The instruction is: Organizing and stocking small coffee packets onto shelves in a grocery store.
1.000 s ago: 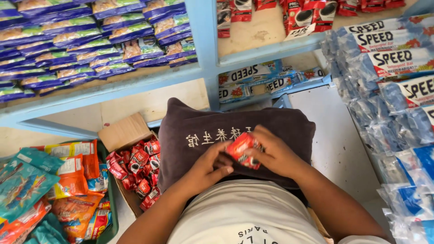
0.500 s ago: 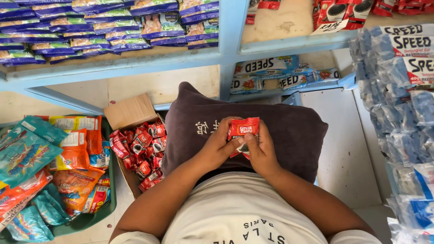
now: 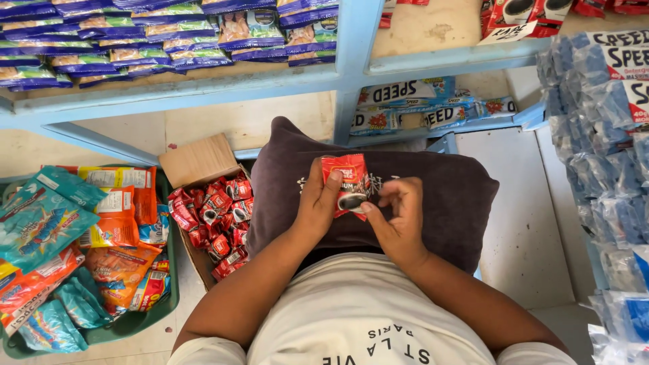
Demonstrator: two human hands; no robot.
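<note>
Blue shelves (image 3: 203, 84) packed with purple and blue packets run across the wall in front of me, and a dark grey cushion (image 3: 439, 196) lies on my lap as the surface I work over. My left hand (image 3: 318, 203) holds a red sachet (image 3: 346, 186) upright above the cushion's middle, thumb on its face and fingers closed behind it. My right hand (image 3: 399, 216) sits just beside the sachet's lower right edge, fingers curled and loosely closed, pinching at that edge (whether they grip it I cannot tell). To do this well, I judge I should keep the left grip firm near the top and work the lower edge with small pulls, over the cushion. At the cushion's left edge an open cardboard box (image 3: 209, 216) holds more red sachets, with a green tub (image 3: 145, 321) of snack packets beyond.
</note>
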